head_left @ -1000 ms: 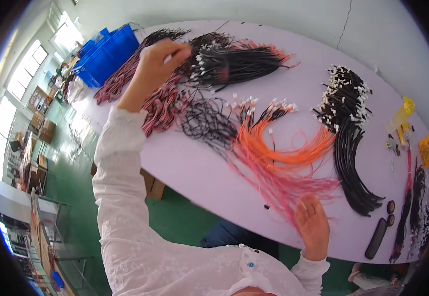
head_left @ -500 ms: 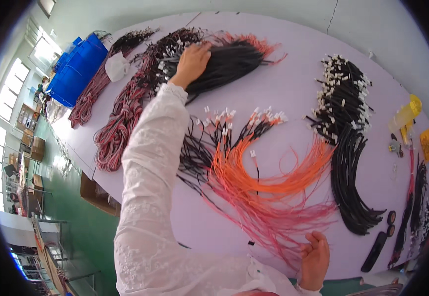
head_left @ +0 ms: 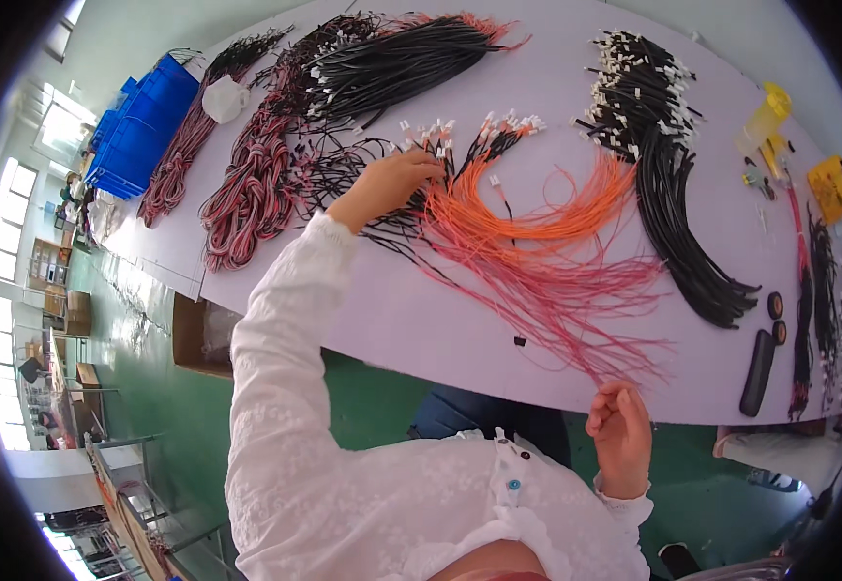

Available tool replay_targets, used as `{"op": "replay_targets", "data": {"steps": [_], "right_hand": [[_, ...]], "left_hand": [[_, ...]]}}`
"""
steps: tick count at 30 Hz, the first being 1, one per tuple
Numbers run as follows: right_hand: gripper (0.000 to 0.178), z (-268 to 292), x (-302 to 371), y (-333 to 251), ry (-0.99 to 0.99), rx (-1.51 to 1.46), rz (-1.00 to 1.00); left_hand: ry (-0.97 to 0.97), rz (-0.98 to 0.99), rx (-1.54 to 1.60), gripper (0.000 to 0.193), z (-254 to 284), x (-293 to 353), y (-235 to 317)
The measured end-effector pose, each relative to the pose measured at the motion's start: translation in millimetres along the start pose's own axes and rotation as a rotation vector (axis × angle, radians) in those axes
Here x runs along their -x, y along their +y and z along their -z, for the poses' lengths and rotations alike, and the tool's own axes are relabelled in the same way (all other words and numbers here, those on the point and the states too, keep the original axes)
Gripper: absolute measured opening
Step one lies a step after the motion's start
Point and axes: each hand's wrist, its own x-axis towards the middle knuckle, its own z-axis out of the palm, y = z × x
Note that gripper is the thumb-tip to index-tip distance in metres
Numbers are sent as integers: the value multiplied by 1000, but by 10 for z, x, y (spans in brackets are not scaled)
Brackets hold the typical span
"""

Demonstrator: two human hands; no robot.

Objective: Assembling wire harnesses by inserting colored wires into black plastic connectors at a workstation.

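Note:
My left hand (head_left: 389,187) reaches over the middle of the table into a pile of wires. Its bent fingers are pressed together at the black sleeves (head_left: 344,179) and the orange wires (head_left: 498,215), just below a group of white connectors (head_left: 513,123). What the fingertips grip is hidden. My right hand (head_left: 621,436) is at the table's near edge, palm turned up and fingers curled. The tips of the pink wires (head_left: 566,310) reach up to its fingers; whether it holds one is too fine to see.
Thick black cables with white connectors (head_left: 646,92) lie right; another black bundle (head_left: 406,63) lies at the back. Red-black coils (head_left: 247,198), a white bag (head_left: 225,100) and a blue bin (head_left: 145,126) are left. A black tool (head_left: 757,373) and yellow bottle (head_left: 767,116) sit right.
My left hand has come back from the black bundle at the far side to the orange and black wires. My right hand remains curled by the pink wire ends. The view has tilted down.

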Motion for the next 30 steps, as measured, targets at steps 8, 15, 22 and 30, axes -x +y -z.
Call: {"op": "replay_targets", "data": {"steps": [8,15,22,30], "right_hand": [[27,53,467,72,-8,1,13],[30,121,356,236,-116,20,9],[46,-662,-258,788,-498,-56,-346],[23,-833,-836,1138,-323,-563,-264]], "left_hand": [[37,82,-119,17,135,-138,-92],[189,-155,-602,17,1060,22,303],[-32,168,-89,13,974,1334,1901],[-4,703,666,9,374,2546,3340]]}}
